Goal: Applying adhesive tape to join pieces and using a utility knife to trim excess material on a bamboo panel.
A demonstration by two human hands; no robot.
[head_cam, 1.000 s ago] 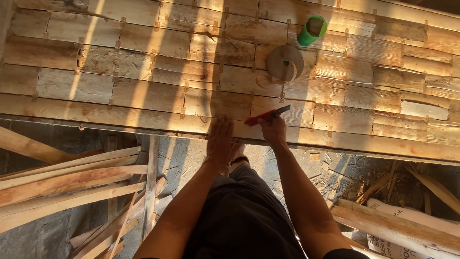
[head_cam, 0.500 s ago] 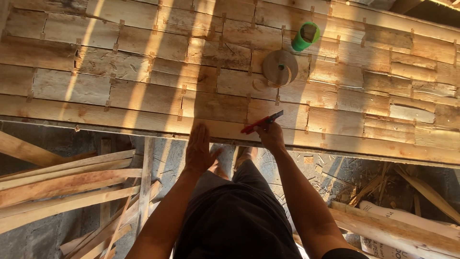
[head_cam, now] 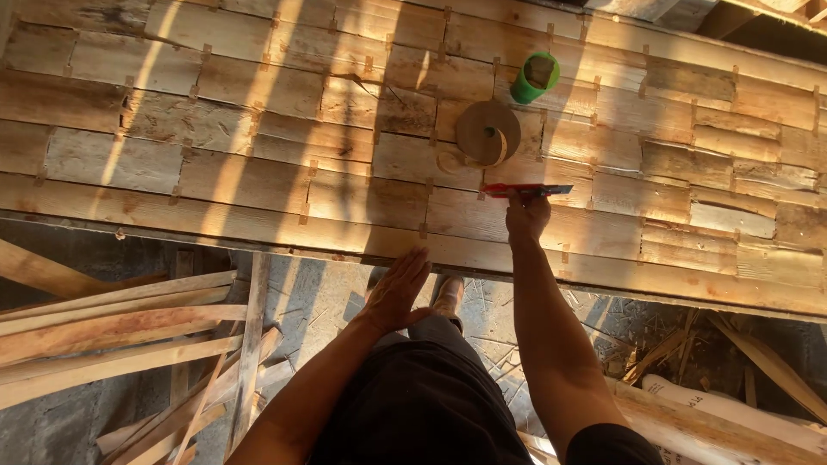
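Wood everywhere: one broad panel [head_cam: 258, 155] of short veneer pieces taped edge to edge, lit by low sun. On it, one roll of brown paper tape [head_cam: 488, 132] and one green cup [head_cam: 535, 77] just behind the roll. One red-handled cutter [head_cam: 525, 189] lies flat across the veneer, near the roll. Right hand [head_cam: 526, 215]: fingers curled closed on the cutter's handle. Left hand [head_cam: 396, 293]: open, fingers straight and together, holding nothing, fingertips at the panel's near edge. Loose wood strips [head_cam: 112, 327] piled on the floor, left.
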